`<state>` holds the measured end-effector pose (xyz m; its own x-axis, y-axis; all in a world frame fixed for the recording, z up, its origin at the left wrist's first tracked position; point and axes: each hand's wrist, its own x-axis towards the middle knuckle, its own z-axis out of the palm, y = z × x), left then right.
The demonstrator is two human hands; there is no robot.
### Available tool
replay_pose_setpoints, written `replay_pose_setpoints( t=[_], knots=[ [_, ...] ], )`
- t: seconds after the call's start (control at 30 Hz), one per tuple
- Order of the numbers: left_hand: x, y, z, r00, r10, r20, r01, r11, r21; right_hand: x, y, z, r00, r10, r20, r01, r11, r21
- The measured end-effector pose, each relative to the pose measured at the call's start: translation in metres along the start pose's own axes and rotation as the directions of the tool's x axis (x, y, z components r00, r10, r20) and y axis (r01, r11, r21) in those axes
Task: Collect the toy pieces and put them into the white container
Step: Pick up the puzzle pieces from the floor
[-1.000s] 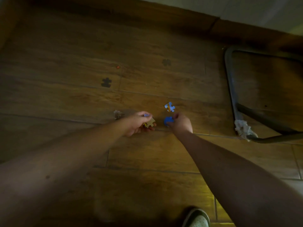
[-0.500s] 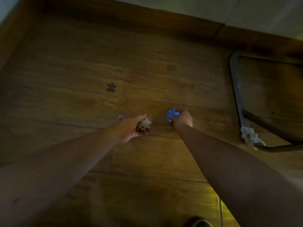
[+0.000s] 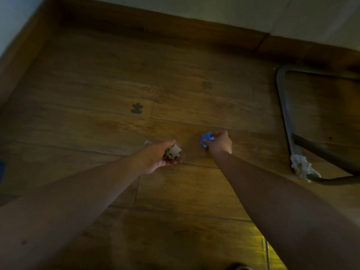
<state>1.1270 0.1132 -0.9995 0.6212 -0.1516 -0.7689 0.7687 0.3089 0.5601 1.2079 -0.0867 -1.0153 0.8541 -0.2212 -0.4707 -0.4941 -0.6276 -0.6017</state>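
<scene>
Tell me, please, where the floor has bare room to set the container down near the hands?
Bare floor lies between the forearms, below both hands. Farther out it is crowded: dark pieces lie there, and the metal frame borders the right side.

Left hand [image 3: 155, 158] covers most of the pieces it holds; only a pale one [image 3: 175, 151] shows, w/ blue and yellow bits under it, count unclear. Small pale piece [image 3: 147, 142] behind it is half hidden. Metal frame [image 3: 288, 121] is cut off at right edge.
</scene>
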Motion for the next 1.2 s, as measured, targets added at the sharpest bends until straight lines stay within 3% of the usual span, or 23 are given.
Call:
replay_pose_setpoints(
  t=[0.13, 0.33, 0.53, 0.67, 0.8, 0.97, 1.03, 1.2],
  knots=[
    [0.002, 0.007, 0.01, 0.996, -0.02, -0.087, 0.02, 1.0, -0.003, -0.01, -0.006, 0.001, 0.994, -0.107, 0.018, 0.106, 0.992, 0.065],
    [0.01, 0.021, 0.03, 0.97, 0.01, -0.242, -0.028, 0.997, -0.071, -0.03, -0.021, 0.013, 0.97, -0.167, 0.177, 0.122, 0.963, 0.24],
    [0.01, 0.03, 0.042, 0.993, 0.033, -0.114, -0.052, 0.984, -0.168, -0.051, -0.03, 0.011, 0.925, -0.295, 0.239, 0.224, 0.933, 0.281],
    [0.01, 0.031, 0.045, 0.997, 0.054, -0.059, -0.064, 0.981, -0.185, -0.059, -0.033, 0.0, 0.916, -0.369, 0.156, 0.348, 0.926, 0.144],
    [0.01, 0.03, 0.043, 0.996, 0.072, -0.06, -0.079, 0.989, -0.127, -0.06, -0.032, 0.0, 0.893, -0.443, 0.08, 0.445, 0.895, -0.021],
    [-0.007, 0.048, 0.028, 0.986, 0.166, 0.03, -0.168, 0.98, 0.108, -0.066, -0.042, 0.002, 0.892, -0.452, -0.019, 0.452, 0.89, 0.063],
    [-0.023, 0.067, 0.017, 0.982, 0.186, 0.039, -0.19, 0.968, 0.164, -0.068, -0.05, 0.002, 0.917, -0.398, 0.016, 0.396, 0.916, 0.068],
    [-0.07, 0.097, -0.018, 0.981, 0.183, 0.063, -0.193, 0.951, 0.242, -0.087, -0.066, 0.013, 0.917, -0.282, 0.282, 0.3, 0.954, -0.02]
  ],
)
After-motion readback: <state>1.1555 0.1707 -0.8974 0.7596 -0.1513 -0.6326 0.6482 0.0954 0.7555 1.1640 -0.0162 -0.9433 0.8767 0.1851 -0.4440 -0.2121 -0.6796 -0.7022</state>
